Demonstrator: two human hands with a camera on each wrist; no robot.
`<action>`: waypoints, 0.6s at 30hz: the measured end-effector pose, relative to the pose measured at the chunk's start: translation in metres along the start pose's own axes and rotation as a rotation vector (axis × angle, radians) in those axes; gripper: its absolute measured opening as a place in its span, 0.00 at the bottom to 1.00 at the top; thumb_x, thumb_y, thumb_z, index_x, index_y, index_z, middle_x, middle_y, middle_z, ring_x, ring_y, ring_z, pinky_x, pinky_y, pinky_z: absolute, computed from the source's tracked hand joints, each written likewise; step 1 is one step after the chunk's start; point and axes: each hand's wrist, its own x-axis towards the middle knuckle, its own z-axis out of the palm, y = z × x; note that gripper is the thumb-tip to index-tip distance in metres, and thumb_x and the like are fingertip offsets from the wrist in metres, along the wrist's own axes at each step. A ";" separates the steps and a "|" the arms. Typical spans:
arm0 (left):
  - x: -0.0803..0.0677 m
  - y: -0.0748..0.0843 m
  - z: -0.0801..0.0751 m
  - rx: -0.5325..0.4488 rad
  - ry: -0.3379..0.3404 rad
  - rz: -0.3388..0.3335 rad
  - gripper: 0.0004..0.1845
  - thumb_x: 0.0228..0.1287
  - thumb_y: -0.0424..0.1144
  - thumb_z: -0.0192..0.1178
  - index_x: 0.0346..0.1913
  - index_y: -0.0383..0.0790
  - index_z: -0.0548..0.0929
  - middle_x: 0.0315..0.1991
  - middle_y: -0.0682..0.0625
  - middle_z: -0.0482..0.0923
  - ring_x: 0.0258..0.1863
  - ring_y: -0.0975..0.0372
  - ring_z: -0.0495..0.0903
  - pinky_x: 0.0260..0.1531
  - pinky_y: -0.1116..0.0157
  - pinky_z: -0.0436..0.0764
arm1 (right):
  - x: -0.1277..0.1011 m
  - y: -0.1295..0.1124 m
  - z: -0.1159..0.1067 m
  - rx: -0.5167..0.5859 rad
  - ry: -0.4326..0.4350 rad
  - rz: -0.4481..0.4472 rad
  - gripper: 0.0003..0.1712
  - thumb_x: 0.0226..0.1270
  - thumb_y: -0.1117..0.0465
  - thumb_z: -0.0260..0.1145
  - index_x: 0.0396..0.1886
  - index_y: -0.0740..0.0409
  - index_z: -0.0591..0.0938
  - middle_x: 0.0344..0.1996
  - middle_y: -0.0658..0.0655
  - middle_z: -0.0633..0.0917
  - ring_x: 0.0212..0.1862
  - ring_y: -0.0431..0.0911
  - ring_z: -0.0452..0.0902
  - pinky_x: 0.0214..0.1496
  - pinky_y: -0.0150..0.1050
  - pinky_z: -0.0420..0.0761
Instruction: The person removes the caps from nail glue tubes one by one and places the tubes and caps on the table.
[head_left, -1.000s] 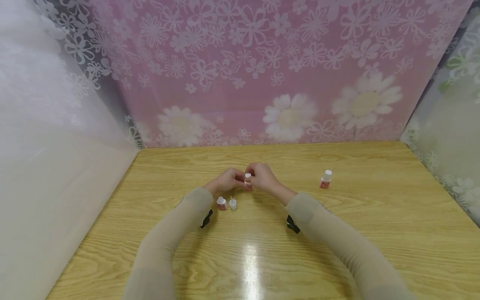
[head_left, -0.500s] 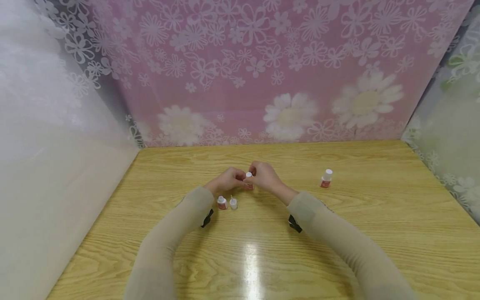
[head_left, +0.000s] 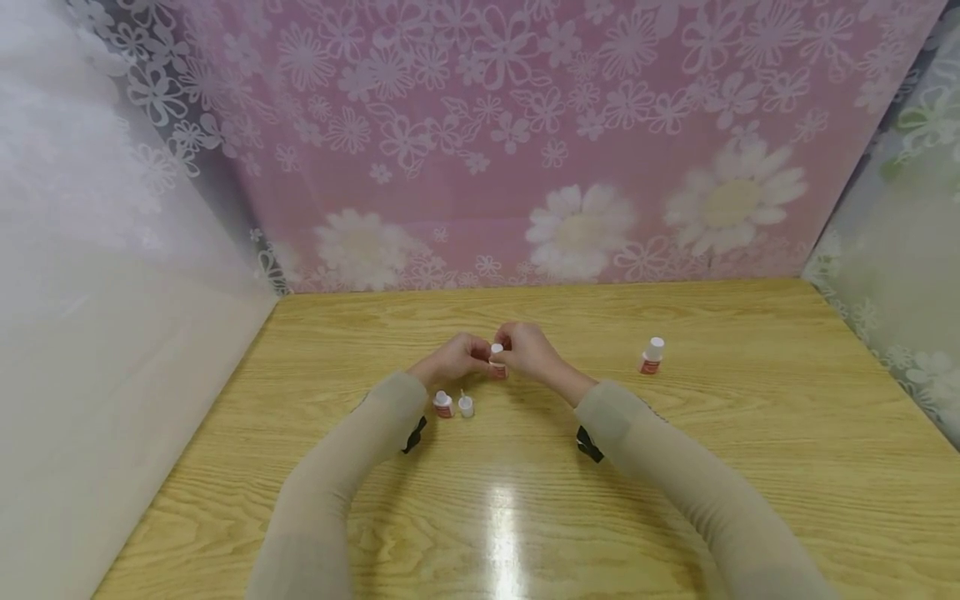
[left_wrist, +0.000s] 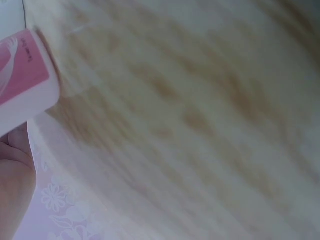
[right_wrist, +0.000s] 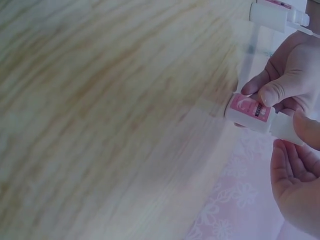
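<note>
Sleeves (head_left: 318, 492): two beige forearms reach inward over a wood-grain table (head_left: 420, 517).
Uncapped bottle (head_left: 443, 407): small, upright, white with a red label, near the left forearm.
Loose cap (head_left: 466, 407): white, just right of that bottle, its thin stem pointing up.
Left hand (head_left: 456, 358): fingers and thumb closed round the held bottle (right_wrist: 250, 111).
Right hand (head_left: 527, 353): thumb and fingers pinch its white top (right_wrist: 286, 129).
Held bottle: upright between the hands; whether its base touches wood cannot be told.
Third bottle (head_left: 652, 357): capped, upright, well apart to the right.
Backdrop (head_left: 465, 200): pink, white-flowered.
</note>
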 end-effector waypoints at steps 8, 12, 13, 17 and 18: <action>0.000 0.000 0.001 -0.061 -0.027 0.019 0.10 0.55 0.27 0.58 0.40 0.29 0.81 0.37 0.44 0.81 0.39 0.59 0.78 0.42 0.65 0.73 | 0.001 -0.001 -0.004 0.005 -0.080 -0.041 0.04 0.55 0.72 0.61 0.32 0.66 0.80 0.28 0.56 0.80 0.30 0.44 0.71 0.32 0.37 0.71; 0.000 0.000 0.002 -0.075 -0.029 0.023 0.09 0.55 0.27 0.58 0.39 0.28 0.81 0.37 0.42 0.80 0.39 0.57 0.78 0.43 0.64 0.73 | 0.000 -0.001 -0.006 0.006 -0.098 -0.041 0.08 0.56 0.71 0.60 0.37 0.67 0.79 0.30 0.57 0.80 0.32 0.45 0.72 0.33 0.37 0.73; 0.000 0.000 0.002 -0.082 -0.030 0.023 0.09 0.55 0.26 0.58 0.39 0.27 0.80 0.37 0.41 0.80 0.40 0.57 0.78 0.44 0.63 0.73 | 0.000 -0.002 -0.005 0.005 -0.100 -0.040 0.09 0.56 0.70 0.59 0.38 0.67 0.79 0.30 0.57 0.80 0.32 0.46 0.73 0.33 0.37 0.73; 0.000 0.000 0.003 -0.114 -0.040 0.021 0.08 0.56 0.24 0.56 0.40 0.25 0.79 0.37 0.39 0.80 0.40 0.54 0.78 0.44 0.62 0.73 | -0.002 -0.002 -0.004 0.001 -0.093 -0.016 0.10 0.55 0.69 0.57 0.37 0.66 0.77 0.30 0.56 0.79 0.29 0.45 0.71 0.31 0.36 0.72; 0.000 0.000 0.003 -0.122 -0.043 0.020 0.08 0.57 0.24 0.55 0.40 0.25 0.79 0.37 0.39 0.79 0.40 0.54 0.78 0.44 0.62 0.73 | -0.002 -0.002 -0.003 -0.004 -0.086 -0.005 0.08 0.55 0.68 0.58 0.36 0.65 0.77 0.29 0.56 0.78 0.27 0.45 0.70 0.29 0.35 0.71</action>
